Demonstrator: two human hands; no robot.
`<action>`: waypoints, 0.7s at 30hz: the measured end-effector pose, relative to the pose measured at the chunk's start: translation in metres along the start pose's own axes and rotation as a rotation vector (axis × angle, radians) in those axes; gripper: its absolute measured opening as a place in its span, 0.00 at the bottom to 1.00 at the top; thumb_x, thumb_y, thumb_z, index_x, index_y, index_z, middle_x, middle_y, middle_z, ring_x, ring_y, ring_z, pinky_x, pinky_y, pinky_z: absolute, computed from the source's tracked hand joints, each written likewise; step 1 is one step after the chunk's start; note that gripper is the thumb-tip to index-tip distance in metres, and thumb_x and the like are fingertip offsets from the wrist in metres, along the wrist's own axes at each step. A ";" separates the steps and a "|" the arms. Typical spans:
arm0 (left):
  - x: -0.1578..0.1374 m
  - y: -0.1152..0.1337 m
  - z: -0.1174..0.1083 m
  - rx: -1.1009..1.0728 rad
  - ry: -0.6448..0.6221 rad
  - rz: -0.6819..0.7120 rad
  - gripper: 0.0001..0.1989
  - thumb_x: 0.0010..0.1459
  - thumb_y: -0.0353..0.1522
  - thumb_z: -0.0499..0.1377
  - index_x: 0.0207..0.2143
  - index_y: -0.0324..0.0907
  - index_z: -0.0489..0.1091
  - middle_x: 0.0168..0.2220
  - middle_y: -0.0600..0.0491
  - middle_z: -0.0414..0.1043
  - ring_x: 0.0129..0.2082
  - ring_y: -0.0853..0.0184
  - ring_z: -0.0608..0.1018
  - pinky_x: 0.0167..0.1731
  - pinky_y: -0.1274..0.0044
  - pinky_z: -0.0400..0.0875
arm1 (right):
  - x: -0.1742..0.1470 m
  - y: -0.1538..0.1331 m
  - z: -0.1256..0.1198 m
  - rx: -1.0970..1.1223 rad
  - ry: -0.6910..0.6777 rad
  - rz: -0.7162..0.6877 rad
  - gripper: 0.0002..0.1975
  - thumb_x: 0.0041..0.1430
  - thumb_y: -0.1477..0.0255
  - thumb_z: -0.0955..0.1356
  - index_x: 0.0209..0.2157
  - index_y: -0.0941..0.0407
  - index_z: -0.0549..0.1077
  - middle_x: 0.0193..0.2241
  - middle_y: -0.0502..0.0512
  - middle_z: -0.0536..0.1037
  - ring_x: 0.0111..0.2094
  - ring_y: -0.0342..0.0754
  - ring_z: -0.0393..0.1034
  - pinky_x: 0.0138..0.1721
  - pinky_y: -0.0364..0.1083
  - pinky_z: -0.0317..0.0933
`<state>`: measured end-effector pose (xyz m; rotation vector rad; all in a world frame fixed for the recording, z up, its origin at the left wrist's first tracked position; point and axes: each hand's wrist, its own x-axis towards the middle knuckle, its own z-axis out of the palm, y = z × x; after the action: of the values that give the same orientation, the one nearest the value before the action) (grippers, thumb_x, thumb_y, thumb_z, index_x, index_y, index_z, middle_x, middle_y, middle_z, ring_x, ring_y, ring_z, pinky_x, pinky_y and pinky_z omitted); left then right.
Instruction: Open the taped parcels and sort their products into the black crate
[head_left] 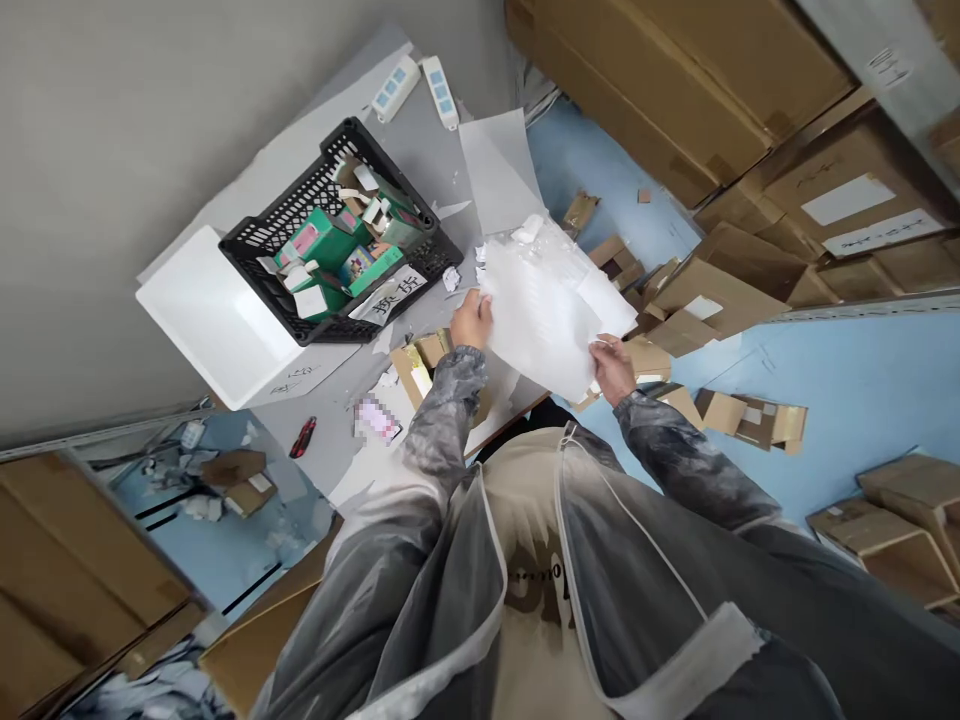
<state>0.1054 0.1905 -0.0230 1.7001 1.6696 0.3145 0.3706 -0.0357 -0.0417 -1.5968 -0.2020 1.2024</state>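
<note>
A thin, whitish, slightly see-through packing foam sheet [536, 325] is stretched between my two hands above the table's edge. My left hand [471, 320] pinches its left edge, and my right hand [613, 368] grips the lower right corner. Beneath and behind it lie more crumpled white sheets [559, 250], whose exact layers I cannot make out. Just below my left wrist stands a small open cardboard box [411, 376], partly covered by my sleeve. Crumpled paper [451, 279] lies beside my left hand.
A black plastic crate [274, 290] holds green boxes and small items, beside a white tray [217, 320]. A phone [377, 418] and a red-black cutter [303, 438] lie on the table [409, 150]. Two power strips [440, 93] sit at the back. Cardboard boxes [720, 290] crowd the right.
</note>
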 end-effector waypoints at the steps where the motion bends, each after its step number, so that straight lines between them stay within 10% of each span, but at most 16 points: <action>1: 0.013 -0.002 0.010 -0.039 0.005 -0.031 0.10 0.83 0.37 0.65 0.57 0.44 0.83 0.53 0.42 0.89 0.60 0.47 0.88 0.65 0.64 0.79 | 0.009 0.003 -0.007 -0.022 0.095 0.004 0.25 0.51 0.55 0.80 0.47 0.44 0.71 0.34 0.42 0.81 0.37 0.49 0.82 0.40 0.49 0.77; 8: 0.050 -0.014 0.049 -0.281 0.052 -0.261 0.15 0.83 0.34 0.61 0.65 0.39 0.79 0.55 0.42 0.86 0.48 0.59 0.87 0.58 0.67 0.84 | 0.061 -0.004 -0.017 -0.119 0.294 0.059 0.23 0.56 0.50 0.76 0.37 0.41 0.60 0.31 0.44 0.76 0.40 0.54 0.86 0.46 0.57 0.84; 12: -0.027 -0.033 0.017 -0.150 0.139 0.068 0.19 0.86 0.39 0.58 0.69 0.40 0.76 0.66 0.34 0.78 0.67 0.47 0.83 0.72 0.55 0.79 | 0.063 -0.020 -0.001 -0.257 0.240 -0.018 0.14 0.69 0.49 0.70 0.38 0.42 0.67 0.49 0.60 0.87 0.65 0.63 0.84 0.67 0.69 0.82; 15: -0.108 -0.050 -0.008 0.062 0.014 0.113 0.17 0.82 0.40 0.60 0.61 0.39 0.78 0.62 0.29 0.78 0.72 0.35 0.78 0.78 0.43 0.71 | 0.040 -0.027 0.027 -0.500 0.359 -0.300 0.15 0.74 0.60 0.68 0.56 0.50 0.77 0.74 0.76 0.77 0.84 0.68 0.63 0.82 0.77 0.63; 18: -0.167 -0.069 -0.018 0.061 -0.024 0.006 0.19 0.81 0.41 0.59 0.64 0.39 0.77 0.66 0.26 0.78 0.76 0.35 0.76 0.80 0.42 0.69 | 0.004 -0.021 0.076 -0.692 -0.041 -0.618 0.27 0.77 0.62 0.69 0.70 0.60 0.75 0.81 0.82 0.69 0.88 0.67 0.57 0.89 0.72 0.52; 21: -0.200 -0.089 -0.014 -0.104 0.227 -0.133 0.27 0.83 0.44 0.57 0.74 0.38 0.68 0.79 0.24 0.67 0.82 0.40 0.70 0.81 0.46 0.69 | -0.025 0.004 0.143 -0.779 -0.594 -0.573 0.33 0.77 0.60 0.69 0.77 0.57 0.72 0.81 0.76 0.71 0.83 0.66 0.67 0.88 0.69 0.59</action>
<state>0.0020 -0.0027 -0.0084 1.5137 1.8855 0.5381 0.2471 0.0369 -0.0175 -1.5744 -1.5548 1.1515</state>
